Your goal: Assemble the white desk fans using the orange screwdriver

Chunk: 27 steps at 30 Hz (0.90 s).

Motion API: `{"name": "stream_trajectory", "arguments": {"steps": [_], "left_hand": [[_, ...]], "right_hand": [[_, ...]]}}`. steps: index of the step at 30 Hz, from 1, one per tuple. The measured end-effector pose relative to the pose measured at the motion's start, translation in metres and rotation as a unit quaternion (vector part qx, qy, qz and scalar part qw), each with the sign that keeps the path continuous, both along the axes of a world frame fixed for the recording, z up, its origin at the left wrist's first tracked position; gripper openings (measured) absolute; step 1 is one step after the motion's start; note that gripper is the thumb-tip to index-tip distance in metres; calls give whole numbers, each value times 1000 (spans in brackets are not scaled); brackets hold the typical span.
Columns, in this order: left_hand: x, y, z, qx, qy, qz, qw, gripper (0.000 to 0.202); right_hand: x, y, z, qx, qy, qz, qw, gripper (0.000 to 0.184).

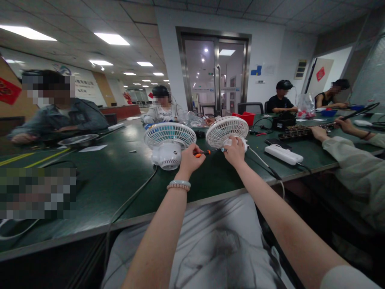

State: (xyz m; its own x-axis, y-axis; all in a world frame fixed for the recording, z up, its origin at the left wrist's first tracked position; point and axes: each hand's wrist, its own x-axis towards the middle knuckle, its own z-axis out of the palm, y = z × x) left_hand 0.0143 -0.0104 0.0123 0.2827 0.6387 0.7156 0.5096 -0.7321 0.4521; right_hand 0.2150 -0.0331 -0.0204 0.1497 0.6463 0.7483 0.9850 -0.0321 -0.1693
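My left hand (192, 160) is closed on a screwdriver (203, 153) with an orange and black handle; its thin shaft points right, towards my other hand. Curled over the rear housing of a white fan (227, 130) is my right hand (234, 151). A small bluish bit shows by its fingertips, too small to name. That fan is tipped so its round grille faces up and away. Just left of my left hand, a second white fan (166, 156) rests on the table, its vented motor housing towards me. My fingers hide part of the right fan's housing.
On the green table (138, 192), a white power strip (283, 154) lies right of the fans. A red bin (245, 118) and clear plastic bags (194, 119) are behind. Cables trail from both fans over the front edge. Several other people sit around the table.
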Motion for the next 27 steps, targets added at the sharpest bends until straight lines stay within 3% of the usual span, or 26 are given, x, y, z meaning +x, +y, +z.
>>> {"name": "stream_trajectory", "arguments": {"steps": [9,27], "left_hand": [[2,-3,-1,-11,-10,-49,999,12],[5,-2,-5,8,7,-41,999,10]], "right_hand": [[9,-3,2,-6,10,16,1000,16],[12,0,0,8,8,15,1000,17]]}}
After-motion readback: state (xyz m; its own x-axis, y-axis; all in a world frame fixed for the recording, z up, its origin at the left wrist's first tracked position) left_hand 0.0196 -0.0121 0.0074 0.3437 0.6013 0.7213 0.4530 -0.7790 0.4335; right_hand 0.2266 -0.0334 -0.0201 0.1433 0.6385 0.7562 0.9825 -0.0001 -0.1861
